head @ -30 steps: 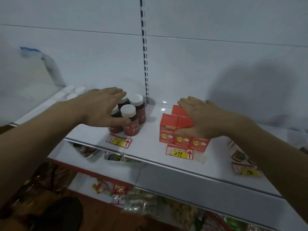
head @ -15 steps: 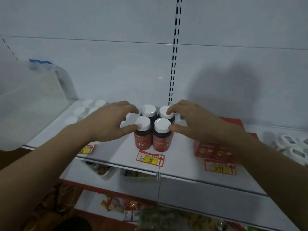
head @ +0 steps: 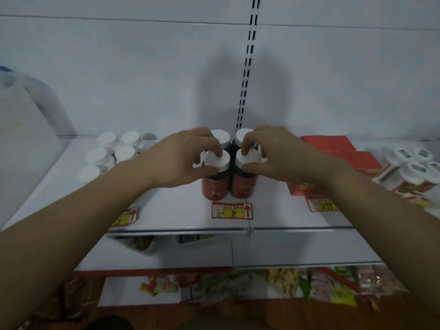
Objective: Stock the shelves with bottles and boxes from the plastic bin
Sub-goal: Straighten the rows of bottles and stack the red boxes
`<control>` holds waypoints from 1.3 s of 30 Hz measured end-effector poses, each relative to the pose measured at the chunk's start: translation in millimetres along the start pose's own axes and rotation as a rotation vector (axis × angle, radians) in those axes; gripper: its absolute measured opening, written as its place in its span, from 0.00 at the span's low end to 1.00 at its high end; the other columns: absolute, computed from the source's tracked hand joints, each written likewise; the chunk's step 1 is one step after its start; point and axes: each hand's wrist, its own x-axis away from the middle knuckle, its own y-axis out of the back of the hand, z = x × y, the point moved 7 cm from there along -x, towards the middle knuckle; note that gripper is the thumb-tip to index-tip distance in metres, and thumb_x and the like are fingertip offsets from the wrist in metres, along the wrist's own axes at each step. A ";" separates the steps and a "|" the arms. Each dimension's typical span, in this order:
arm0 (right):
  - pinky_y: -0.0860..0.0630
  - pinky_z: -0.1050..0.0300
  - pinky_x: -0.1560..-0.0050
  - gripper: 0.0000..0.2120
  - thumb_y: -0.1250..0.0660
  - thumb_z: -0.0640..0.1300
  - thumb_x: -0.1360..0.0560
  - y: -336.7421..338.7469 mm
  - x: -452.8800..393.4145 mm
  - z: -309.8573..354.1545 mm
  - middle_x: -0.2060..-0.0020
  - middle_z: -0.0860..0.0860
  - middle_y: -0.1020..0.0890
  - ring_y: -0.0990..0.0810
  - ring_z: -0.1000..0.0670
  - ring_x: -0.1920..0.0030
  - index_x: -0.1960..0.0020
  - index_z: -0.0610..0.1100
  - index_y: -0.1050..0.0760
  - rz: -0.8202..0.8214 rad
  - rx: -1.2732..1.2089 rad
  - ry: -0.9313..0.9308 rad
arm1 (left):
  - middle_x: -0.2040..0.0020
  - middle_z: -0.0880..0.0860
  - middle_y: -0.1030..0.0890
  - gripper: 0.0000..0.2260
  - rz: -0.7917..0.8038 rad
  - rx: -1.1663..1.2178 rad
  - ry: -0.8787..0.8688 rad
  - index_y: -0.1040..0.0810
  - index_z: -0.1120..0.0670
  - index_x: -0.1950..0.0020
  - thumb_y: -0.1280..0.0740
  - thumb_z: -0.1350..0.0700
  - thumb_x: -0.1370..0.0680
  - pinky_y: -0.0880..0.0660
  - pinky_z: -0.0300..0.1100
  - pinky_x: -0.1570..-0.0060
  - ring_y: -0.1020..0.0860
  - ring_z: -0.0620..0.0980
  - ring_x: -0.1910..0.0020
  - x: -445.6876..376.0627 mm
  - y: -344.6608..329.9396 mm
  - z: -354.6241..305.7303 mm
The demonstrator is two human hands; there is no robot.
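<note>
Bottles (head: pixel 227 172) with red bodies and white caps stand in a tight two-by-two block near the front edge of the shelf (head: pixel 181 210), just behind a price tag (head: pixel 232 210), likely so the group lines up with its label. From the head view, the left hand (head: pixel 181 160) pinches the front-left cap and the right hand (head: pixel 273 156) pinches the front-right cap, apparently to square the pair. Red boxes (head: pixel 342 151) sit to the right.
</note>
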 end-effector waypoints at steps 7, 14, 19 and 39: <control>0.34 0.65 0.61 0.14 0.26 0.53 0.26 -0.8 3.9 -5.2 0.49 0.50 0.23 0.28 0.60 0.59 0.46 0.47 0.24 0.000 -0.044 -0.081 | 0.47 0.47 0.23 0.13 -0.033 -0.044 0.002 0.22 0.48 0.44 0.31 0.44 0.25 0.22 0.49 0.54 0.22 0.46 0.57 -6.7 -6.8 -2.5; 0.33 0.67 0.61 0.17 0.25 0.55 0.27 -3.8 2.3 -9.2 0.48 0.50 0.23 0.28 0.60 0.59 0.45 0.48 0.23 -0.041 -0.044 -0.123 | 0.47 0.47 0.22 0.11 -0.048 -0.039 0.011 0.22 0.48 0.44 0.29 0.48 0.24 0.22 0.50 0.55 0.22 0.48 0.56 -6.2 -6.8 0.3; 0.33 0.59 0.60 0.19 0.26 0.60 0.28 -10.5 1.0 -12.0 0.51 0.49 0.23 0.27 0.53 0.57 0.47 0.47 0.25 -0.121 -0.040 -0.161 | 0.47 0.47 0.21 0.12 -0.061 -0.021 0.027 0.22 0.48 0.44 0.29 0.46 0.25 0.22 0.51 0.53 0.21 0.48 0.55 -4.8 -9.6 3.6; 0.31 0.52 0.31 0.60 0.19 0.64 0.39 9.8 -12.3 -40.0 0.23 0.49 0.36 0.30 0.49 0.30 0.19 0.54 0.51 0.204 -0.162 -0.168 | 0.23 0.47 0.38 0.58 0.082 -0.012 0.231 0.50 0.45 0.19 0.27 0.26 0.41 0.29 0.52 0.33 0.30 0.50 0.30 -19.1 10.2 12.4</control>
